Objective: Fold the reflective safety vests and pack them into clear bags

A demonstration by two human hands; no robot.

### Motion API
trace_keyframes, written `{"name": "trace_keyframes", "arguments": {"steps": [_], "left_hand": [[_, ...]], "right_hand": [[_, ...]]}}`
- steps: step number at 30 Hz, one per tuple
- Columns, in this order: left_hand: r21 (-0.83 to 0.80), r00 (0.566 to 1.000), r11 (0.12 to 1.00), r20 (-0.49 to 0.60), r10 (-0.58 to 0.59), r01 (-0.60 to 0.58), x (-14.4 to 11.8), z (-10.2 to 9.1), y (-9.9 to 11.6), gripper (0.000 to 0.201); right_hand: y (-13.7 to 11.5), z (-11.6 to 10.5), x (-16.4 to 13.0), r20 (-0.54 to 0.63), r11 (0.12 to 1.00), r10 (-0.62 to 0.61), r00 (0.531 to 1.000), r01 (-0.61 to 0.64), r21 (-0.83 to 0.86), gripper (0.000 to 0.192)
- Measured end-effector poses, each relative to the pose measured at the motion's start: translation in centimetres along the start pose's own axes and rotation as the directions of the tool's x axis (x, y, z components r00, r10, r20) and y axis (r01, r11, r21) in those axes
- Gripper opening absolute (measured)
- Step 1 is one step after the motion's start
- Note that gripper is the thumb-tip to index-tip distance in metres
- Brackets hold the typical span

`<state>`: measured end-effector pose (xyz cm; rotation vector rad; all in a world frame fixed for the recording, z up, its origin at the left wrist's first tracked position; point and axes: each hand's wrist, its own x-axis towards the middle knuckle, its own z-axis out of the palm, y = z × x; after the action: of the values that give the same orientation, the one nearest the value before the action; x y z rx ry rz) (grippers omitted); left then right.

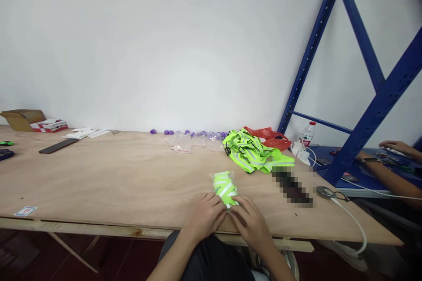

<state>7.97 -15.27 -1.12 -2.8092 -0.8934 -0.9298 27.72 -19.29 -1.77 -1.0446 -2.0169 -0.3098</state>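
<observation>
A clear plastic bag with a folded neon-yellow reflective strap (224, 186) inside lies near the table's front edge. Both hands are at its near end. My left hand (206, 214) has its fingers bent over the bag's lower left corner, closed on it. From the other side, my right hand (251, 223) pinches the lower right part with thumb and fingers. The fingertips of the two hands almost meet at the bag's near edge. Beyond the bag, to the right, is a loose heap of the same neon-yellow reflective straps (249, 151) with black buckles.
Flat clear bags (181, 142) and small purple rolls (169, 132) lie along the wall. A red plastic bag (272, 137) and a water bottle (308, 134) are behind the heap. A round device with a white cable (325, 192) sits right. A co-worker's arm (385, 173) is beyond the blue frame (365, 118).
</observation>
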Motion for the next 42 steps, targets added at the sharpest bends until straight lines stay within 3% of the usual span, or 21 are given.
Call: {"name": "trace_keyframes", "arguments": {"steps": [24,37,42], "left_hand": [[0.021,0.999,0.999,-0.043,0.027,-0.026,-0.1,0.5,-0.1,0.008],[0.033,1.000,0.999,0.009,-0.007,0.007,0.0,-0.1,0.2,0.010],[0.085,0.995,0.992,-0.001,-0.097,0.097,-1.0,-1.3,-0.7,0.014]], "right_hand": [[0.1,0.1,-0.2,0.031,0.999,-0.007,0.999,0.008,-0.031,0.015],[0.3,0.1,-0.3,0.068,0.999,0.044,0.997,-0.044,-0.003,0.016],[0.6,0.3,-0.6,0.109,0.990,0.141,0.984,-0.139,-0.028,0.051]]}}
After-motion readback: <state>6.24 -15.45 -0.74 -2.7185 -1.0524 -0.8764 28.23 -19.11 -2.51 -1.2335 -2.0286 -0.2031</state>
